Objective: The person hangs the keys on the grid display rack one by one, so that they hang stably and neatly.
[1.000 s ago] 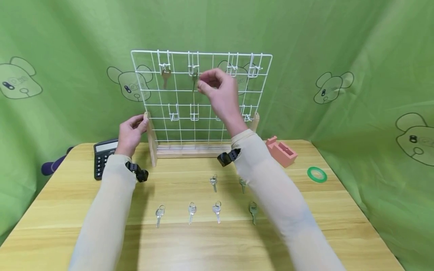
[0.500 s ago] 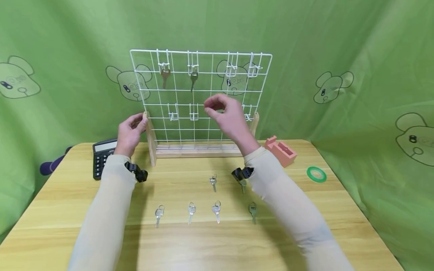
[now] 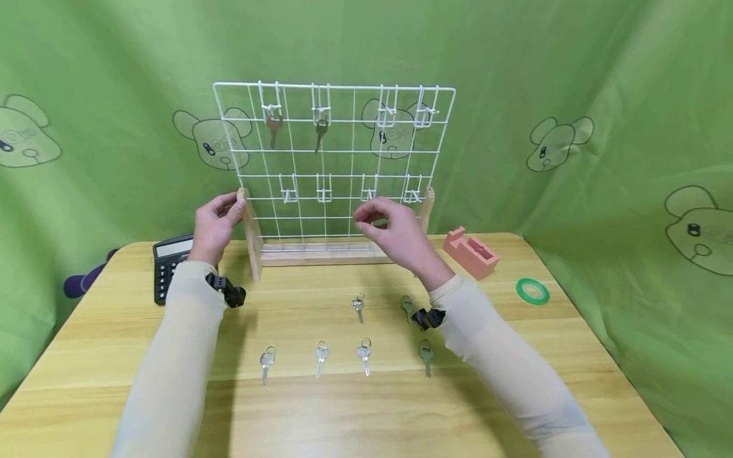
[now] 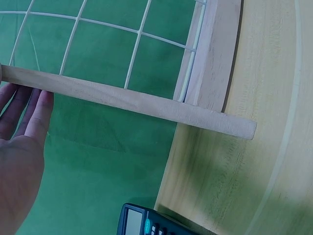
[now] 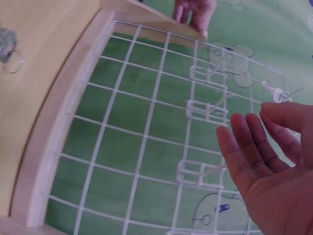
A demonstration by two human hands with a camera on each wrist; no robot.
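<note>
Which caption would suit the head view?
Two keys hang on a wire grid, six keys lie on the table; the left hand grips a wooden post.

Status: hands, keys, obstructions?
Left hand gripping wooden post; right hand empty. Two keys hung, six more keys on table. No obstruction visible.

The left sleeve (image 3: pixel 180 337), toward eight o'clock, is long and cream; the right sleeve (image 3: pixel 498 356), between four and five, matches. The left wrist camera (image 3: pixel 233 294) and right wrist camera (image 3: pixel 427 318) are boxy and black.
</note>
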